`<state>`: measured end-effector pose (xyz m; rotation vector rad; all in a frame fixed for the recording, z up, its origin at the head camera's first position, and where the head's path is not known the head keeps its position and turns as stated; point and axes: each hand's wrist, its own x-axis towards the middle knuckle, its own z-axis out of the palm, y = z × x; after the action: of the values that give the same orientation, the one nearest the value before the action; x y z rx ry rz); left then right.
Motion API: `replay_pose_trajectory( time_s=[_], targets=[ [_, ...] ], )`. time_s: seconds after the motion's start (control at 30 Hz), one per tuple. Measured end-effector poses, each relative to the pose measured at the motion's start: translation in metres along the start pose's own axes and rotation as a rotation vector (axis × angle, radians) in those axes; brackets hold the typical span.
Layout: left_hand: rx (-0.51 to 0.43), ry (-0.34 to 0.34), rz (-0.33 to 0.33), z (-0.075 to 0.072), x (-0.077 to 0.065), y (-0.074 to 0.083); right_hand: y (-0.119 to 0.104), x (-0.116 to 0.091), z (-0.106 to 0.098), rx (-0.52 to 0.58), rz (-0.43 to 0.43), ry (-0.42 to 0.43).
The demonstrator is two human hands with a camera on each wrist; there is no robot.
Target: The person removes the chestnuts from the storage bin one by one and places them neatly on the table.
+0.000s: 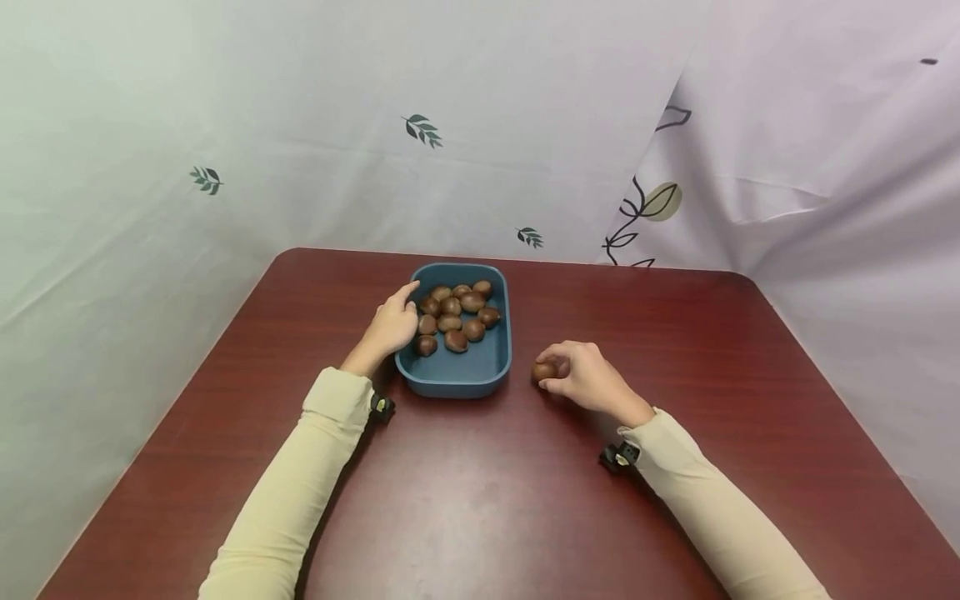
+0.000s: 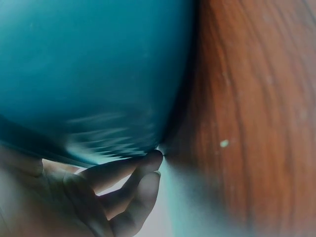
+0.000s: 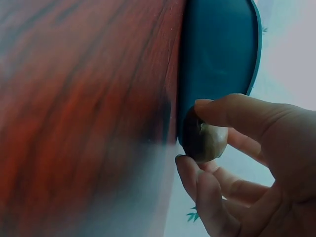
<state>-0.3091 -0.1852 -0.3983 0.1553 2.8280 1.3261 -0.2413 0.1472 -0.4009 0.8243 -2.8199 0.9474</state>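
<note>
A blue rectangular plastic box [image 1: 453,389] stands toward the back of the table with several brown chestnuts [image 1: 456,341] inside. At its left side, my left hand [image 1: 392,323] holds the wall by the rim. In the left wrist view, fingers [image 2: 143,195] lie along the outside of the box wall [image 2: 98,64]; where the thumb sits is mostly hidden. To the right of the box, my right hand [image 1: 588,377] pinches one chestnut [image 1: 542,372] between thumb and fingers, low at the tabletop. The right wrist view shows this chestnut [image 3: 205,138] at the fingertips, before the box [image 3: 222,44].
The reddish-brown wooden table [image 1: 450,500] has rounded back corners. White cloth [image 1: 315,167] printed with leaves hangs behind and beside it. Small black cameras sit at the left wrist [image 1: 382,408] and right wrist [image 1: 619,457], under light sleeves.
</note>
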Motion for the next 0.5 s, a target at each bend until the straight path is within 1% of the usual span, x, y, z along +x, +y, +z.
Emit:
replay_pose_trajectory(
  time_s=[0.13, 0.23, 0.5],
  targets=[
    [-0.006, 0.01, 0.005, -0.0006, 0.0003, 0.0012, -0.0004, 0.001, -0.001, -0.006, 0.035, -0.019],
    [-0.006, 0.005, 0.004, -0.0006, 0.0002, 0.0012, -0.0001, 0.0012, -0.0005, -0.012, 0.056, -0.034],
    [-0.015, -0.004, 0.006, 0.0, -0.0018, 0.0017, 0.0008, 0.0016, 0.0021, -0.046, 0.088, -0.054]
  ],
)
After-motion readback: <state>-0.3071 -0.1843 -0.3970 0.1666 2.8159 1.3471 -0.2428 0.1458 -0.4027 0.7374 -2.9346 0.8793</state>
